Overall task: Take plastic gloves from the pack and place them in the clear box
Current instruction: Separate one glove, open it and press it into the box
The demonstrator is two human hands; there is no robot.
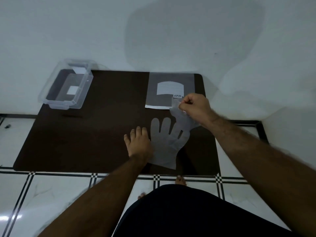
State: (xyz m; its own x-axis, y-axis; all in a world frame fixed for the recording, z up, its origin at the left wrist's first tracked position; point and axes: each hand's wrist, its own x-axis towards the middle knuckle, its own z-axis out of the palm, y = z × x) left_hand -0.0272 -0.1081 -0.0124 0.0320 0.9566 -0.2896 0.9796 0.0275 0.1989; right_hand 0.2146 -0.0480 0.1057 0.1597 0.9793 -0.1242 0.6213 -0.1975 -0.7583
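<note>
Left to right: clear box (65, 86) at the counter's (102, 117) far-left corner; my left hand (138, 142) flat, fingers spread, pinning one glove (168, 142); right hand (195, 106) pinching another glove (183, 119) at the pack (169, 89). Extraction step; next, I judge, carry gloves leftward.

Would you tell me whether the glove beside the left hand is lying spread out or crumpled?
Spread out: the glove lies flat on the dark mat, its fingers separate and pointing away, with the left hand pressing its edge.
</note>
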